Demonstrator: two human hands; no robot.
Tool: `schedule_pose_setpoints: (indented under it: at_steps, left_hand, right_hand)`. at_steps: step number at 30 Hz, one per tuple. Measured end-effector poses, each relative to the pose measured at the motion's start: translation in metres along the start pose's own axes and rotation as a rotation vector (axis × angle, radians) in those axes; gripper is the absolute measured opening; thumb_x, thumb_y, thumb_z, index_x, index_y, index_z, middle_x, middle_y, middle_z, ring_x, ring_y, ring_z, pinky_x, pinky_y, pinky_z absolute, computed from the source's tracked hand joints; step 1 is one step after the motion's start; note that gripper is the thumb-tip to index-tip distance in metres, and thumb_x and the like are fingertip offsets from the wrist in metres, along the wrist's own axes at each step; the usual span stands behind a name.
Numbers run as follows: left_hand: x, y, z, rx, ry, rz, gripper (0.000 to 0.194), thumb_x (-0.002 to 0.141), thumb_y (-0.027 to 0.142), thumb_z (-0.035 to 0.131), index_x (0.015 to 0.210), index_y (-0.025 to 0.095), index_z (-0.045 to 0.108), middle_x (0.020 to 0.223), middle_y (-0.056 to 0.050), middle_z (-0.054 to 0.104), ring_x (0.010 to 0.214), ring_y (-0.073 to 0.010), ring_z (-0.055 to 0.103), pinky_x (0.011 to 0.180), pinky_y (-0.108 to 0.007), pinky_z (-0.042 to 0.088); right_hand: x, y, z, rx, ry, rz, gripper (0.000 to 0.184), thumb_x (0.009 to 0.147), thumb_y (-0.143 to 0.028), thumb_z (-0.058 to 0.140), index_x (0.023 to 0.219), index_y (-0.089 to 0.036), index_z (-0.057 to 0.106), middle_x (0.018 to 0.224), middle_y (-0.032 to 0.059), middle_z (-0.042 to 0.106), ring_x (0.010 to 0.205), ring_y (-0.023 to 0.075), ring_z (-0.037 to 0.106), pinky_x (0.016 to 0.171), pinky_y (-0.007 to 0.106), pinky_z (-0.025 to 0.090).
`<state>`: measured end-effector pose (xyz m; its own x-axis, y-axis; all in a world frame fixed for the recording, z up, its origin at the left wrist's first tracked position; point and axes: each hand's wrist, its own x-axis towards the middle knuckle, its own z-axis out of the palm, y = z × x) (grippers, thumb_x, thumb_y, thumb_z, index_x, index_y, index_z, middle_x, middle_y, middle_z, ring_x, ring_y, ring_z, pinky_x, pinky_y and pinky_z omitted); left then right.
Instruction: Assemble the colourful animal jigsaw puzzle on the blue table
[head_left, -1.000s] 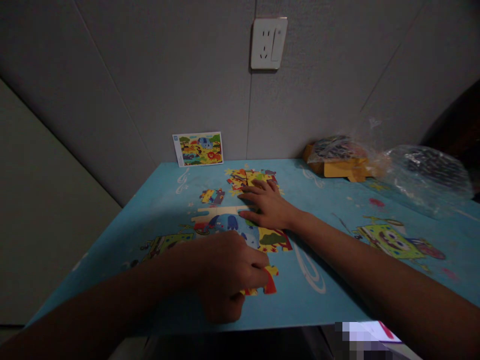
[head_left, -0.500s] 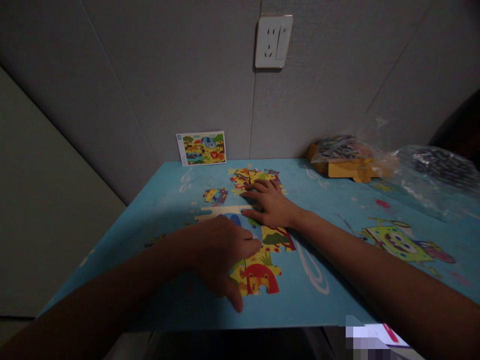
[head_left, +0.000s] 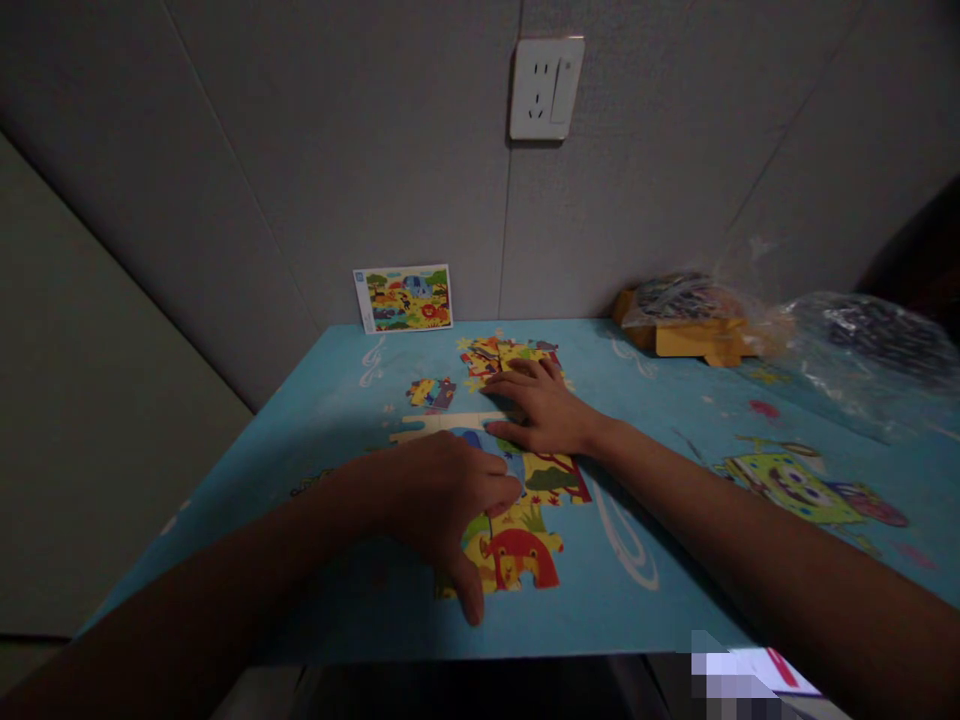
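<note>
On the blue table lies a partly joined jigsaw puzzle (head_left: 551, 480) with a red-maned lion at its near edge. My left hand (head_left: 450, 495) rests on its left part, thumb stretched toward me and the other fingers bent over the pieces. Nothing shows in its grip, and it hides much of the puzzle beneath. My right hand (head_left: 544, 405) lies flat across the puzzle's far edge, fingers spread toward a group of puzzle pieces (head_left: 510, 355) behind. Left of those fingertips sits a small group of joined pieces (head_left: 431, 393).
A picture card (head_left: 405, 298) of the animal scene leans on the wall at the back left. At the back right stand an orange-yellow box (head_left: 701, 338) and clear plastic bags (head_left: 855, 340). A wall socket (head_left: 547, 88) is above the table (head_left: 337, 615).
Both hands stay in almost the same places. My left thumb has shifted very slightly left, showing a bit more of the puzzle's near edge; the view has barely moved.
</note>
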<state>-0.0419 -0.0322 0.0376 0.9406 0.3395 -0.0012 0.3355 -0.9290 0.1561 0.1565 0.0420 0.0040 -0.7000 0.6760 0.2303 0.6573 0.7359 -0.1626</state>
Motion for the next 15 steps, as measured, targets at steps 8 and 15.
schedule_pose_setpoints:
  at_steps: [8, 15]
  left_hand:
    - [0.000, -0.014, -0.007, 0.155, 0.137, -0.228, 0.057, 0.071, 0.074, 0.062, 0.076, 0.018, 0.056, 0.074, -0.002, 0.064, 0.063, -0.0180, 0.058, 0.055, -0.028, 0.037]
    - [-0.009, -0.080, 0.015, 0.145, 0.317, -0.501, 0.059, 0.083, 0.058, 0.059, 0.121, 0.013, 0.055, 0.124, -0.015, 0.059, 0.117, -0.0299, 0.050, 0.100, -0.044, 0.040]
  right_hand:
    - [0.001, -0.001, 0.006, -0.121, 0.029, 0.138, 0.067, 0.086, -0.067, 0.044, 0.133, -0.020, 0.054, 0.131, 0.0136, 0.055, 0.131, 0.0382, 0.033, 0.109, 0.062, 0.013]
    - [0.001, 0.000, 0.008, -0.099, 0.011, 0.160, 0.070, 0.087, -0.070, 0.040, 0.135, -0.021, 0.053, 0.146, 0.0119, 0.045, 0.137, 0.0423, 0.026, 0.109, 0.067, 0.010]
